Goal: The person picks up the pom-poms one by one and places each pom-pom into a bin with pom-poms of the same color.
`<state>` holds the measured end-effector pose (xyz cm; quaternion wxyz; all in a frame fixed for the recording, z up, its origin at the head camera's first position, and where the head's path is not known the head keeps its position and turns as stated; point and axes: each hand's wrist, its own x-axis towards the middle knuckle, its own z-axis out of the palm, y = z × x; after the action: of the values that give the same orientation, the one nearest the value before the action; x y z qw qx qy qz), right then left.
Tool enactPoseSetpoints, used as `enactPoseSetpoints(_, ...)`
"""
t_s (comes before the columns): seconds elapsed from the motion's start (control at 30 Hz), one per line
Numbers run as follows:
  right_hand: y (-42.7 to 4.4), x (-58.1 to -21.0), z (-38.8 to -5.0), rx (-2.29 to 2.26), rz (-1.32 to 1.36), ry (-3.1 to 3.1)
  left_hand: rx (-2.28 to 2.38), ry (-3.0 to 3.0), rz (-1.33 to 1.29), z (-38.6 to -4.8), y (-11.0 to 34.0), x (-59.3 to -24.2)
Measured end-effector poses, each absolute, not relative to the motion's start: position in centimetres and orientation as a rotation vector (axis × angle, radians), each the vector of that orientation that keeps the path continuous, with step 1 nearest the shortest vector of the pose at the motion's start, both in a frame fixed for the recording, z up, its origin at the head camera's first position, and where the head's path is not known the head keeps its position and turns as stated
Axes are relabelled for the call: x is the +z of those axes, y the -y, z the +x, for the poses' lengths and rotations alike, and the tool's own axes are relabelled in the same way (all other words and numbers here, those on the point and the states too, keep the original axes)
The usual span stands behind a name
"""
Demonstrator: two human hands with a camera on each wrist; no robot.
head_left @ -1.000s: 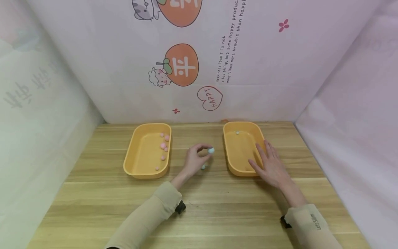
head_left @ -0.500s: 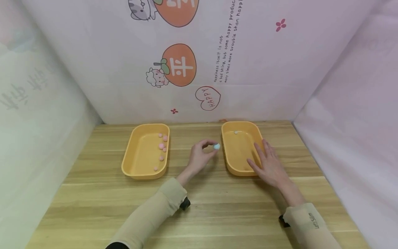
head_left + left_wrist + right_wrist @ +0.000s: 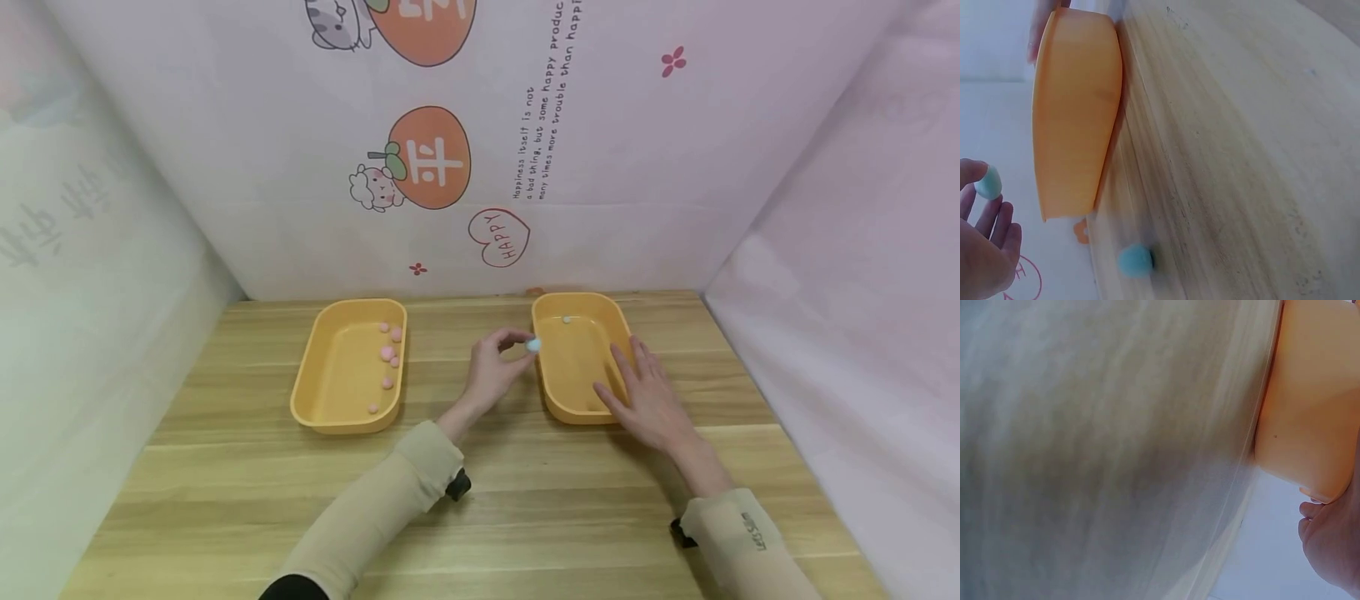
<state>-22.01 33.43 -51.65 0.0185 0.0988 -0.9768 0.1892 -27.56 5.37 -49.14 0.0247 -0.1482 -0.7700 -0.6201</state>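
Note:
My left hand (image 3: pixel 492 372) pinches a small pale blue ball (image 3: pixel 533 344) between thumb and fingertips, by the left rim of the right-hand yellow tray (image 3: pixel 573 379). The left wrist view shows this ball (image 3: pixel 989 183) held above table height, beside the tray's outer wall (image 3: pixel 1077 112). A second blue ball (image 3: pixel 1135 260) lies on the wooden table there; the head view does not show it. Inside that tray, near its back, sits a tiny pale ball (image 3: pixel 566 320). Spread out, the fingers of my right hand (image 3: pixel 651 404) rest over the tray's right side.
Another yellow tray (image 3: pixel 330 387) stands to the left, with several pink balls (image 3: pixel 387 353) along its right side. A printed white cloth (image 3: pixel 600 167) hangs behind the table (image 3: pixel 525 517), and pale cloth walls close in both sides.
Holding the blue ball, my left hand has moved right and slightly away, from between the trays to the right tray's rim. My right hand stays at the tray; the view has shifted slightly.

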Motion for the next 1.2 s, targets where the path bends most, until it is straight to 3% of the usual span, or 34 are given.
enactPoseSetpoints(1.2, -33.4, -51.8, -22.0, 0.576, 0.283, 3.025, -1.733, 2.371, -0.691, -28.6, -10.2, -50.8)
